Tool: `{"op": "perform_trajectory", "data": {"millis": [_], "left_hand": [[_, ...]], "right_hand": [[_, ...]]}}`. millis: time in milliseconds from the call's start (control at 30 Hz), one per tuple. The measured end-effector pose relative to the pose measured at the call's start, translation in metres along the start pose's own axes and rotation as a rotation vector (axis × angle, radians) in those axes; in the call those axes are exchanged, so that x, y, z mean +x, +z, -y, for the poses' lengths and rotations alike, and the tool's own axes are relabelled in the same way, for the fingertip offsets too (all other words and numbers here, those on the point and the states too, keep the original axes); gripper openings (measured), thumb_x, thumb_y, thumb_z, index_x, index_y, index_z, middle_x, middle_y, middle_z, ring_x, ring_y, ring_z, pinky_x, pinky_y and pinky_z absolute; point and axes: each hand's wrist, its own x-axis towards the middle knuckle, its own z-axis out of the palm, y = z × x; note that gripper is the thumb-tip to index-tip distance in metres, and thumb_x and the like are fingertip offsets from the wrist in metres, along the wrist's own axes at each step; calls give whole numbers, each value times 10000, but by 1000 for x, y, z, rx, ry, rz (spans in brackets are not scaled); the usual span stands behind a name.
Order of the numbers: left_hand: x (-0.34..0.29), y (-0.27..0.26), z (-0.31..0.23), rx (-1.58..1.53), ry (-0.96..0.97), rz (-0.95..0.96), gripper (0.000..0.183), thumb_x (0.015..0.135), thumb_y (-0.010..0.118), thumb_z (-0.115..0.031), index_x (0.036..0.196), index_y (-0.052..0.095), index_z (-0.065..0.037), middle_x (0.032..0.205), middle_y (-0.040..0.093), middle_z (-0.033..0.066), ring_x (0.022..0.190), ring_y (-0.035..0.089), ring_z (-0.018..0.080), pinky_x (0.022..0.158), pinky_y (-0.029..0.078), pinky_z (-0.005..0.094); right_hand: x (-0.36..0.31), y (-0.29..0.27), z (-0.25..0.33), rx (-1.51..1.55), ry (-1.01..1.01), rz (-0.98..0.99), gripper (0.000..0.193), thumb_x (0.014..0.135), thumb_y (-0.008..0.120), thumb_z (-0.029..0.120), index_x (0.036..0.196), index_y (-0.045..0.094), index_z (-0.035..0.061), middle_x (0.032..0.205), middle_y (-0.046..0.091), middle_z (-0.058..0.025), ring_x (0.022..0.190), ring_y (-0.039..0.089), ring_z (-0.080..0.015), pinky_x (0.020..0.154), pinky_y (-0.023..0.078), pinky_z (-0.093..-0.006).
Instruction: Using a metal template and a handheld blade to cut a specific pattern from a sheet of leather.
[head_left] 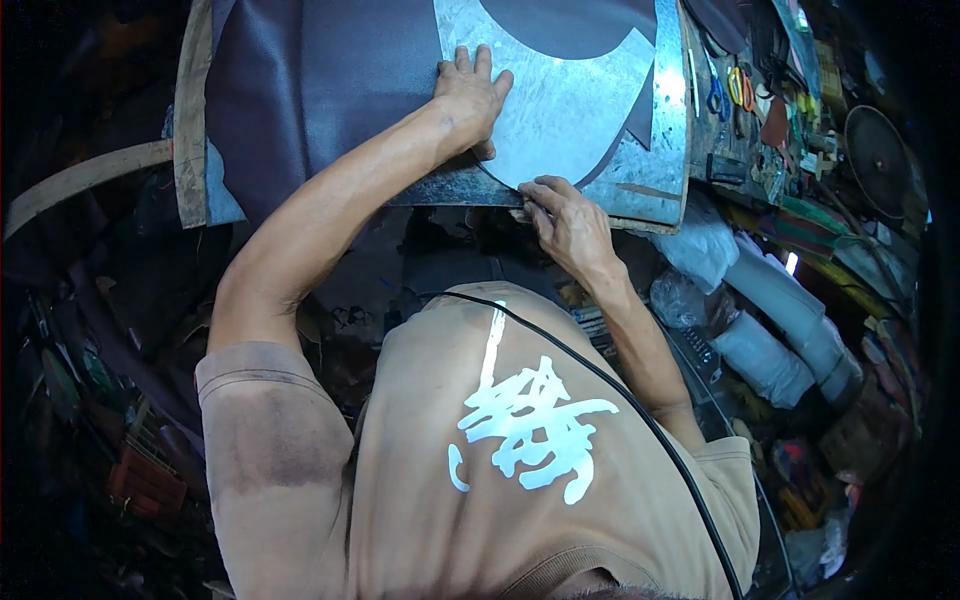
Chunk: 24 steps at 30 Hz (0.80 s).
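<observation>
A curved grey metal template (570, 110) lies on a sheet of dark purple leather-like material (330, 90) spread over the worktable. My left hand (470, 95) presses flat on the template's left part, fingers spread. My right hand (565, 220) is at the template's lower curved edge near the table's front, fingers pinched together as if around a small tool that I cannot make out.
Scissors with coloured handles (728, 90) and other tools crowd a cluttered shelf at the right. White rolls and plastic bags (770, 330) lie lower right. A round dark disc (877, 160) stands far right. A black cable (620, 400) runs over my tan shirt.
</observation>
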Motion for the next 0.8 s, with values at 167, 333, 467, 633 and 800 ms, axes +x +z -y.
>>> {"op": "perform_trajectory", "data": {"millis": [167, 333, 467, 633, 800], "left_hand": [[-7, -12, -34, 160, -41, 77, 1058, 588, 835, -551, 1414, 370, -83, 1371, 412, 312, 1115, 555, 409, 906, 458, 459], [-7, -6, -66, 213, -73, 59, 1028, 606, 828, -541, 1414, 371, -100, 1354, 416, 328, 1052, 592, 400, 846, 487, 429], [-8, -3, -66, 164, -103, 34, 1016, 607, 842, -506, 1418, 370, -116, 1347, 413, 319, 1035, 590, 406, 850, 490, 433], [-8, -1, -70, 69, -154, 48, 989, 596, 876, -417, 1408, 384, -142, 1328, 414, 270, 1104, 534, 405, 890, 480, 449], [-9, -1, -72, 23, -178, 63, 994, 594, 881, -388, 1418, 379, -149, 1328, 407, 265, 1142, 509, 425, 910, 472, 455]], "right_hand": [[0, 2, -10, -5, -53, 6, 254, 868, 579, 132, 1101, 671, 90, 1085, 637, -149, 849, 653, -386, 753, 537, -457], [0, -2, -17, -4, -88, 54, 281, 853, 577, 120, 1121, 658, 94, 1115, 621, -151, 877, 645, -389, 757, 533, -468], [-1, -10, -33, -1, -123, 75, 265, 856, 586, 123, 1109, 663, 102, 1107, 623, -147, 870, 645, -389, 750, 534, -468], [-1, -29, -50, -29, -183, 157, 252, 870, 604, 152, 1109, 675, 118, 1113, 622, -156, 877, 650, -379, 746, 536, -461], [7, -46, -67, -85, -258, 208, 241, 873, 603, 160, 1095, 689, 125, 1158, 615, -175, 901, 656, -375, 769, 540, -452]]}}
